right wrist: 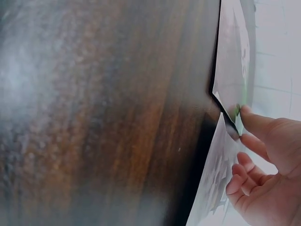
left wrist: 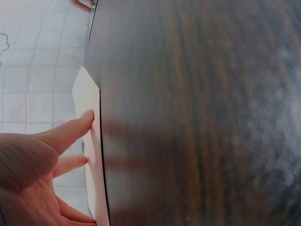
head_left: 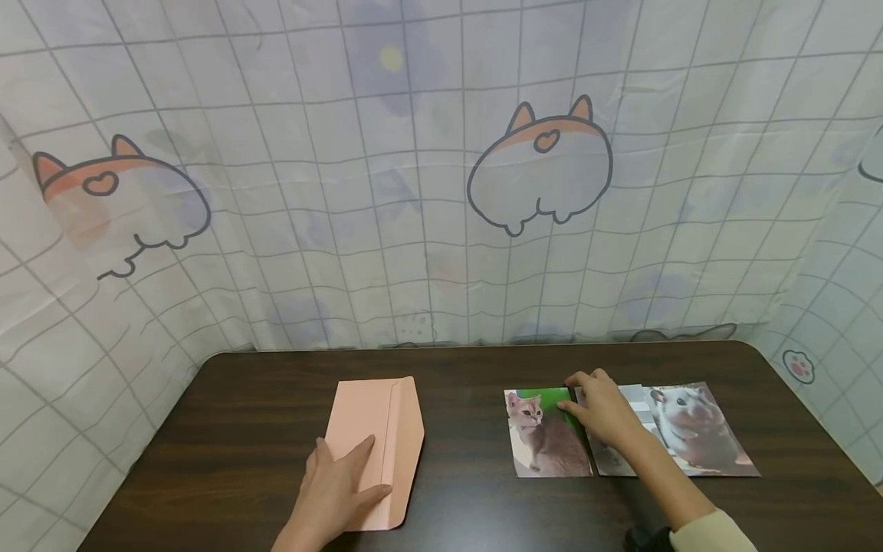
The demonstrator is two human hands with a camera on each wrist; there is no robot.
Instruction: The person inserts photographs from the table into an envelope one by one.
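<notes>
A pink envelope (head_left: 366, 414) lies on the dark table at left, its flap turned toward the right. Fingers spread, my left hand (head_left: 334, 487) rests on its lower part; the left wrist view shows the thumb (left wrist: 84, 120) against the paper. Over at the right, a cat photo card (head_left: 545, 445) has a green background. My right hand (head_left: 607, 410) pinches its right edge between thumb and index finger, seen closely in the right wrist view (right wrist: 242, 117). The other fingers curl loosely above a neighbouring picture card (head_left: 610, 460), partly hidden by the hand.
A hamster photo card (head_left: 704, 437) lies at the far right, beside the partly covered card. Behind the dark wooden table (head_left: 469, 429) hangs a white grid-patterned curtain (head_left: 331, 215) with corgi drawings. A black band circles the right wrist near a pale sleeve (head_left: 713, 533).
</notes>
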